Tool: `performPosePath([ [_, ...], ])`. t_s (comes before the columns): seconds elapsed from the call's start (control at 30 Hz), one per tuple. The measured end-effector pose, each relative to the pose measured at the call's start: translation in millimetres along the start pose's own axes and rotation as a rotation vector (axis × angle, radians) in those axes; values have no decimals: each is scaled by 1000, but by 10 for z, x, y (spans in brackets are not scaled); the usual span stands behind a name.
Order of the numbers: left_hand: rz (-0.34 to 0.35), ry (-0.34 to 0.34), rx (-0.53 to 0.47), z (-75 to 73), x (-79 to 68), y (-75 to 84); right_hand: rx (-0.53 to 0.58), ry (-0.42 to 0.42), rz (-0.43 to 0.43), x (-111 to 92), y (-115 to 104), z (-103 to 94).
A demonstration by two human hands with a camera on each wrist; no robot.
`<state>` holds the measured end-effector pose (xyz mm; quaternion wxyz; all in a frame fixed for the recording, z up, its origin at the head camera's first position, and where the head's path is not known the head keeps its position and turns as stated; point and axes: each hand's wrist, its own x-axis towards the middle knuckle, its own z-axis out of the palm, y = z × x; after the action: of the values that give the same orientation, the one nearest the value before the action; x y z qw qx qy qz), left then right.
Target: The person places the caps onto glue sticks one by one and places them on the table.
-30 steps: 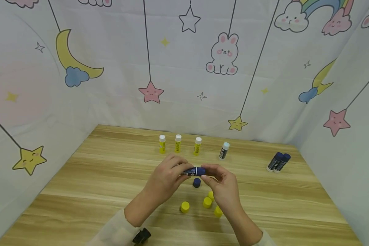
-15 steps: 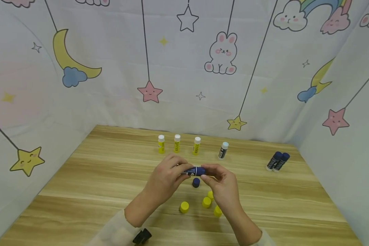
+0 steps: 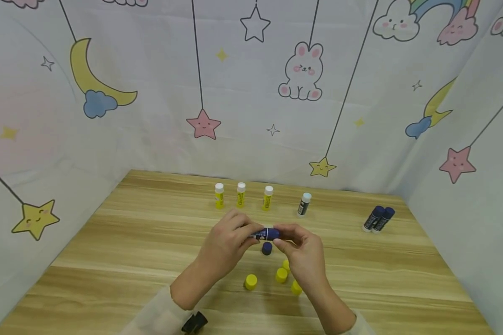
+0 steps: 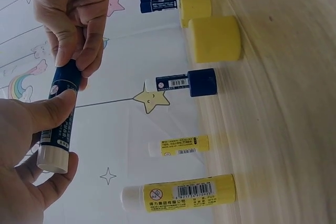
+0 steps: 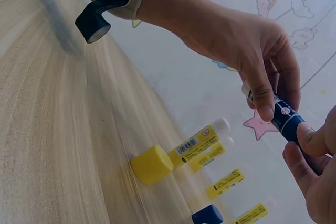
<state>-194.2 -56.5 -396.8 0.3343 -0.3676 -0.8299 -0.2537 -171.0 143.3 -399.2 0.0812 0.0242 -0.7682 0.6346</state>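
A navy glue stick [image 3: 258,234] with a white base is held sideways above the table between both hands. My left hand [image 3: 226,239] grips its body, thumb along the label, as the left wrist view shows. At the other end, the thumb and fingers of my right hand [image 3: 307,253] pinch the navy cap [image 4: 68,72], which sits on the stick. Below the hands a loose navy cap [image 3: 267,248] stands on the wood. Nearer to me are several yellow caps [image 3: 250,282], some partly behind the right hand.
Three yellow glue sticks [image 3: 241,195] with white tops stand in a row at the back. To their right is a navy one [image 3: 304,204] with a white top. Two navy-capped glue sticks [image 3: 373,219] stand together at the right of the wooden table [image 3: 130,242]. Printed cloth [image 3: 159,74] surrounds it.
The head view has shifted very slightly. Both hands keep the same hold on the glue stick, and the things on the table stay in place.
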Motion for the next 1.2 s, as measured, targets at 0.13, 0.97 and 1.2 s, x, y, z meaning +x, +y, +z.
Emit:
performPosePath([
  [0.13,11,10,2,5,-5,5,-16,11,0,-10,-3,10],
  [0.97,29,17,39,62,40,52,-40,65,-42,-12,-13,15],
  [1.2,33,19,26,60,13,27,-29,25,-17,-8,-39,-14],
])
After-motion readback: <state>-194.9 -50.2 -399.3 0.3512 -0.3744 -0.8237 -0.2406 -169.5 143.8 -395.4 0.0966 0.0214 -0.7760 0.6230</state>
